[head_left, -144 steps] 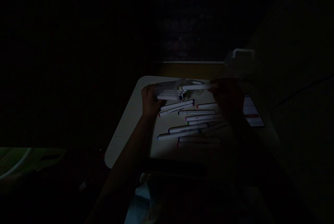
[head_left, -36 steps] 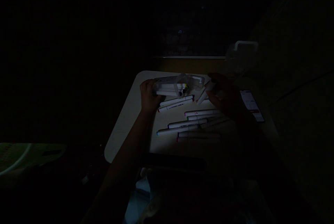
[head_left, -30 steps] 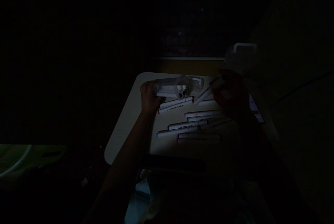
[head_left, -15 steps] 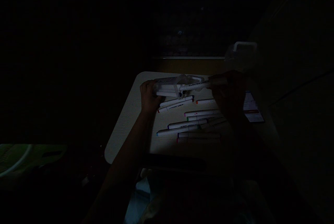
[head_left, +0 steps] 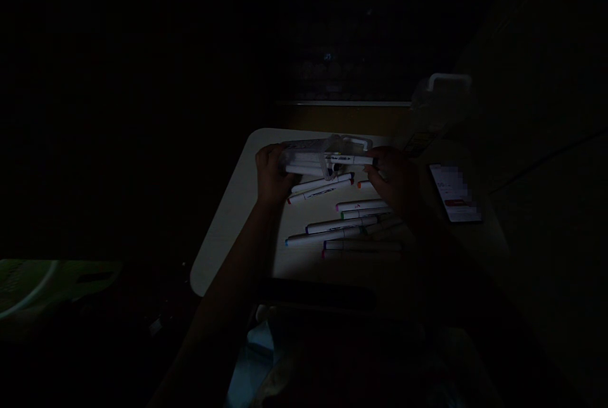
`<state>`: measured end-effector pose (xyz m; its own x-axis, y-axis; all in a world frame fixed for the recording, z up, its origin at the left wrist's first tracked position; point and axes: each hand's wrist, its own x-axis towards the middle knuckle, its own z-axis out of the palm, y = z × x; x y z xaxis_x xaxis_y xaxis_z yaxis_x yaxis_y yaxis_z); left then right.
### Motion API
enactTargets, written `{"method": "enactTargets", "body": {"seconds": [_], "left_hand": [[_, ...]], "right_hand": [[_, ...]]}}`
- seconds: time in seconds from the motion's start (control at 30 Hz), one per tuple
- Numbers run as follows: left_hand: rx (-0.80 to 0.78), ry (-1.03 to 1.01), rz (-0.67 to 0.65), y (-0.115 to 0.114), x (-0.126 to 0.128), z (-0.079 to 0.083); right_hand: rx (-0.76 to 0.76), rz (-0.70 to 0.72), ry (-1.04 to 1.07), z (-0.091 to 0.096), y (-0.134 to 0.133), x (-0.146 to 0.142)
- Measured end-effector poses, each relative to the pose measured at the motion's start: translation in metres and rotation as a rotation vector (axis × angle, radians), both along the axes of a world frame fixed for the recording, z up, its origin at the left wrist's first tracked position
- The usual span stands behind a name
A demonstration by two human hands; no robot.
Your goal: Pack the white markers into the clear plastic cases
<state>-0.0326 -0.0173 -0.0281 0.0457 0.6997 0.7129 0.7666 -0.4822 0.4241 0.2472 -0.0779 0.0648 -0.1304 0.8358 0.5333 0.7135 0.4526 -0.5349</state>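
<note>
The scene is very dark. My left hand grips the left end of a clear plastic marker case lying on its side on a small white table. My right hand pinches the tail of a white marker that is partly pushed into the case's open end. Several white markers with coloured caps lie loose on the table below the case.
A phone with a lit screen lies at the table's right. A clear box with a white handle stands at the back right. A greenish object shows at the lower left. Beyond that, all is dark.
My right hand picked a marker off the table, turned it level and slid it leftward into the case. My left hand kept hold of the case.
</note>
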Motion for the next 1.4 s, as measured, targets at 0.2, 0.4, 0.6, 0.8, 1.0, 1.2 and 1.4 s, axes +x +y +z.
{"method": "enactTargets", "body": {"seconds": [0.2,0.4,0.6,0.8,1.0,1.2,1.4], "left_hand": [[-0.023,0.011,0.015,0.000,0.000,-0.001],[-0.041,0.010,0.019,0.000,0.000,-0.001],[-0.022,0.002,0.002,-0.001,0.001,0.001],[-0.052,-0.011,0.018,-0.001,0.001,0.001],[-0.043,0.000,0.009,-0.001,0.000,0.001],[-0.043,0.010,0.019,-0.001,0.001,0.001],[-0.039,-0.004,0.007,-0.002,0.002,0.004]], "right_hand": [[0.005,0.087,-0.005,-0.003,0.001,-0.001],[0.070,0.109,0.027,-0.006,0.003,0.002],[0.063,0.141,0.049,-0.006,0.003,0.002],[-0.268,0.264,-0.102,-0.008,0.003,0.007],[-0.443,0.351,-0.391,-0.021,0.002,0.002],[-0.464,0.428,-0.491,-0.030,0.000,-0.010],[-0.418,0.473,-0.540,-0.039,0.001,-0.015]]}}
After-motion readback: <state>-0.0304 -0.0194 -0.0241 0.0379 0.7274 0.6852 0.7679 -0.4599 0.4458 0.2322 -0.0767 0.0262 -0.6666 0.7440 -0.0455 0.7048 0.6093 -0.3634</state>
